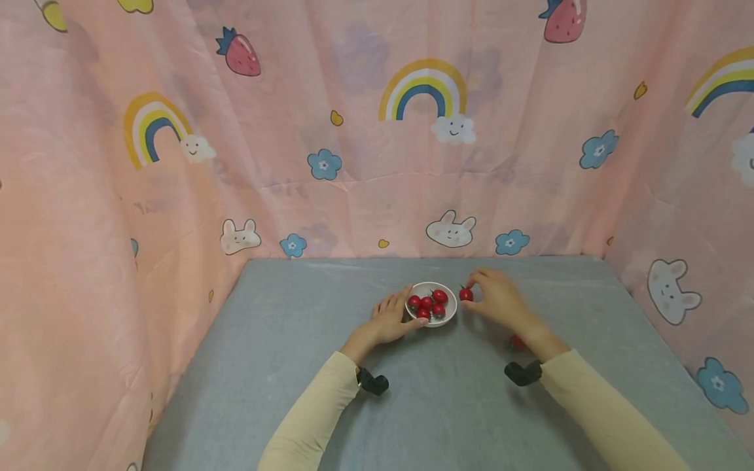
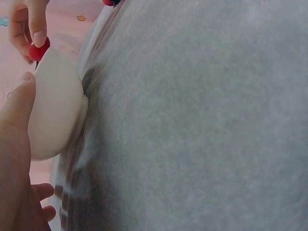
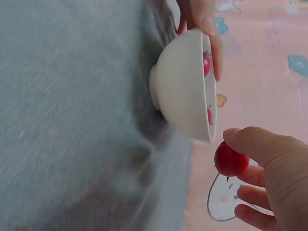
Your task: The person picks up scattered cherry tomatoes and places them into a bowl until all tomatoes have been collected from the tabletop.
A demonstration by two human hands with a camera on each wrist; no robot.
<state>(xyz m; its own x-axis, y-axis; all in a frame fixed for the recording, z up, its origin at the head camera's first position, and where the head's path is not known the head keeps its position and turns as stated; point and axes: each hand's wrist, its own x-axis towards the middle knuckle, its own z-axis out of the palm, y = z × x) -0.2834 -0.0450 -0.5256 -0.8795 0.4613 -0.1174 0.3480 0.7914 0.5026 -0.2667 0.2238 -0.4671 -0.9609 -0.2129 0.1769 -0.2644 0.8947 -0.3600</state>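
Observation:
A small white bowl (image 1: 415, 320) stands on the grey cloth with several red cherry tomatoes (image 1: 427, 303) inside. My left hand (image 1: 391, 320) holds the bowl from its left side, thumb at the near rim and fingers along the far-left side. Just off the bowl's right rim, my right hand (image 1: 498, 299) pinches one cherry tomato (image 3: 231, 160) between thumb and fingers, raised to about rim height. Another cherry tomato (image 1: 516, 342) lies on the cloth near the right wrist, which partly covers it.
Grey cloth (image 1: 265, 379) covers the tabletop. Pink curtains (image 1: 353, 209) printed with rainbows, rabbits and flowers rise behind the table and along both sides. A dark wrist-worn device (image 1: 372, 381) sits on the left wrist, and a matching one (image 1: 523, 373) on the right.

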